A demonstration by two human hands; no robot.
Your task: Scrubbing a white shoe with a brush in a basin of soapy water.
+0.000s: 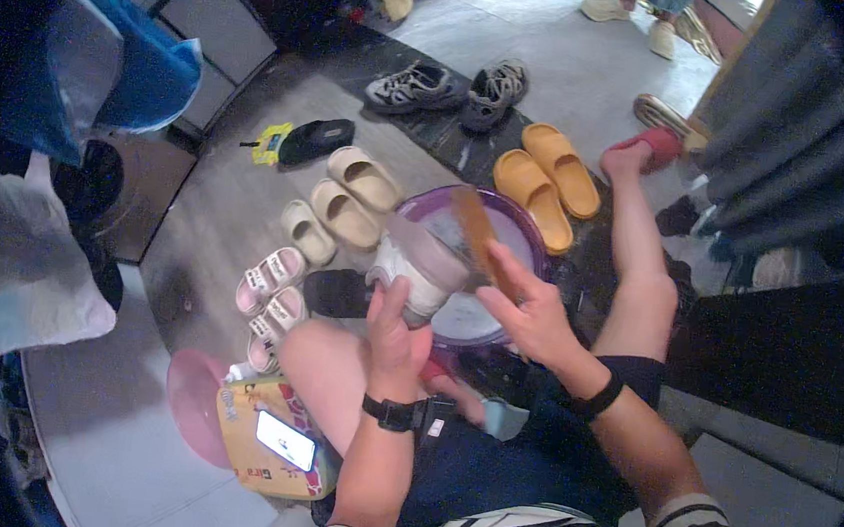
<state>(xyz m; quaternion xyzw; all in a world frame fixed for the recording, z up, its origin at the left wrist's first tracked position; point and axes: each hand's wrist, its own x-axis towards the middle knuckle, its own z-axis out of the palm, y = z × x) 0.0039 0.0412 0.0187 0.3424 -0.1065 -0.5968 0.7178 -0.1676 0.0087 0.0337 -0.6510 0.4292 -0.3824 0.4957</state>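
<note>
In my left hand point(397, 329) is a light-coloured shoe point(418, 267), gripped at one end and held over a purple basin point(540, 232). Whitish, cloudy liquid point(462, 320) shows inside the basin. My right hand point(534, 315) grips a brown wooden-backed brush point(479, 227), raised at an angle just right of the shoe. The brush looks blurred, and whether its bristles touch the shoe I cannot tell. Part of the basin is hidden behind the shoe and both hands.
Orange slippers point(541, 187), beige slippers point(344, 211) and pink-white slides point(270, 280) surround the basin. Grey sneakers point(415, 86) stand farther off. A phone point(286, 440) lies on a yellow box point(240, 451) beside a pink basin point(191, 401). Another person's feet point(660, 40) show at the top.
</note>
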